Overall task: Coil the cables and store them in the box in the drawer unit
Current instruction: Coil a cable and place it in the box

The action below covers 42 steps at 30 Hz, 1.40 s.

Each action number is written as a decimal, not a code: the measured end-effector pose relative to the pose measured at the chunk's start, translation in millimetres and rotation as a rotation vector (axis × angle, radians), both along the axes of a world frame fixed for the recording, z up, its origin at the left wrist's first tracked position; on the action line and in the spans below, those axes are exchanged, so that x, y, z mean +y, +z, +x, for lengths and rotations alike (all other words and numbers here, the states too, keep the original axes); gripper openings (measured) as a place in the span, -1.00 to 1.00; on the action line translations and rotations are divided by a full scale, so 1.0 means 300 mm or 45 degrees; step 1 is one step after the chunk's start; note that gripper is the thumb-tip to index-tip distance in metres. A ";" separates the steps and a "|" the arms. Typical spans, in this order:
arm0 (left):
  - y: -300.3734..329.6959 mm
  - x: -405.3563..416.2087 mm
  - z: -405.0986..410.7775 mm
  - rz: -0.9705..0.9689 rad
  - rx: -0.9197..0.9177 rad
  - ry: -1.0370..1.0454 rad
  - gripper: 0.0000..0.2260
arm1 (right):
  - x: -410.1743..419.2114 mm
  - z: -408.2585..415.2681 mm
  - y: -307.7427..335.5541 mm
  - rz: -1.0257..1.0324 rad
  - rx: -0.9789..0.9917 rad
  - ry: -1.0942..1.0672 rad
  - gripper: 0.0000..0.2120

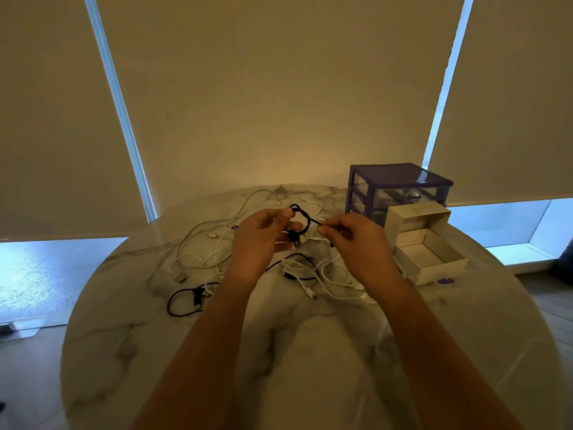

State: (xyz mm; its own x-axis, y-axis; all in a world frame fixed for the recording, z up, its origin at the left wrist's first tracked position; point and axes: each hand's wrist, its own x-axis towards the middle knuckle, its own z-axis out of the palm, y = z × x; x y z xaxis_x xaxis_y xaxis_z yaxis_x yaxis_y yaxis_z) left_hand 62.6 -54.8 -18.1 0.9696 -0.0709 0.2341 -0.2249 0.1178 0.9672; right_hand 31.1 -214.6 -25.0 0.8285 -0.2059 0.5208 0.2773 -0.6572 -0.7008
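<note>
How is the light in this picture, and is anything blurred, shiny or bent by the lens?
Head view: dim, warm light, with bright blue daylight at the blind edges; glare on the drawer unit top; the blind edges tilt from wide-angle distortion; the left hand and right hand on the black cable look slightly soft.

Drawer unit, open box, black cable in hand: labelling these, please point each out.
Drawer unit (pixel 400 173): head view, purple top panel.
Open box (pixel 434 266): head view, front wall.
Black cable (pixel 305 216): head view, loop between the hands.
</note>
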 end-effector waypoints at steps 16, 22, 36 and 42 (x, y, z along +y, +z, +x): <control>0.006 0.031 0.005 -0.184 0.074 -0.019 -0.84 | -0.050 0.030 -0.045 -0.136 0.052 -0.119 -0.81; 0.002 0.004 -0.002 -0.133 0.128 -0.129 -0.82 | -0.021 0.010 -0.006 1.073 0.058 0.198 -0.85; -0.012 -0.037 -0.015 -0.060 0.103 -0.134 -0.84 | 0.012 -0.015 0.020 1.255 0.459 0.684 -0.69; -0.014 -0.043 -0.011 0.005 0.017 -0.025 -0.80 | 0.030 -0.017 0.029 1.185 0.420 0.678 -0.63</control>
State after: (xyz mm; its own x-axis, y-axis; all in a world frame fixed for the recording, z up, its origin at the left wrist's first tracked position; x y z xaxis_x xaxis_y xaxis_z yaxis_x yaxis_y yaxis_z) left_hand 59.3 -67.7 -22.4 0.9711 -0.0910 0.2207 -0.2095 0.1180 0.9707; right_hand 26.1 -205.6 -16.2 0.9959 0.0210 0.0875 0.0769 0.3076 -0.9484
